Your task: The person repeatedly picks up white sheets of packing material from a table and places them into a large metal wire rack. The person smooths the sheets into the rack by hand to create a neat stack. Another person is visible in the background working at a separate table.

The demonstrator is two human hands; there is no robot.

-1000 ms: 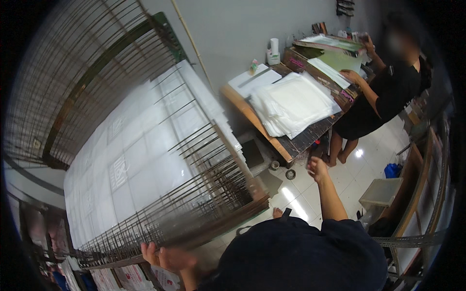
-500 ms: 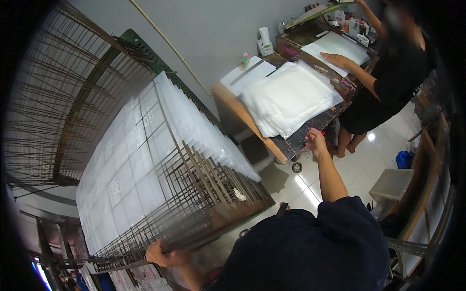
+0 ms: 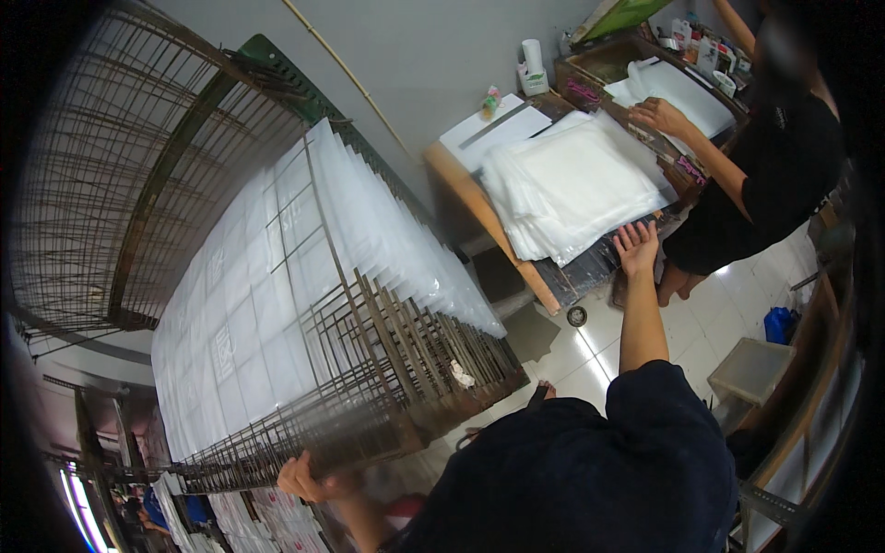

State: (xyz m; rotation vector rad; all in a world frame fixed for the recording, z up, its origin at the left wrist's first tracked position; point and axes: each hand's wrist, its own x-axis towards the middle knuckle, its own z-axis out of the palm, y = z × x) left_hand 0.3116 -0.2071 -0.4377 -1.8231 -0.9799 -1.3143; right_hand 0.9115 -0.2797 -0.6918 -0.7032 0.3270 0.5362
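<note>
At the near lower edge of a wire drying rack point(image 3: 369, 318), my left hand point(image 3: 304, 477) has its fingers curled round the frame. White translucent plastic bags point(image 3: 235, 323), with faint white printing, lie across the rack's top shelf, and more edges show in stepped layers along its right side. My right hand point(image 3: 636, 249) is stretched out palm up, fingers spread, by the near right corner of a stack of clear plastic bags point(image 3: 576, 180) on the dark work table point(image 3: 590, 276). Nothing is held in it; whether its fingertips touch the table edge or the stack, I cannot tell.
At the table's far end a co-worker's hand point(image 3: 666, 118) hovers over a whitish sheet point(image 3: 687, 92), beside a raised green-faced frame point(image 3: 618, 18). Raised wire shelves point(image 3: 74, 184) lean at the left. A roll of tape point(image 3: 577, 317) lies on the tiled floor.
My right hand has moved up toward the bag stack, its curled fingers opening out. My left hand stays on the rack. The co-worker's hand has lifted off the sheet, and the green-faced frame is tilted higher.
</note>
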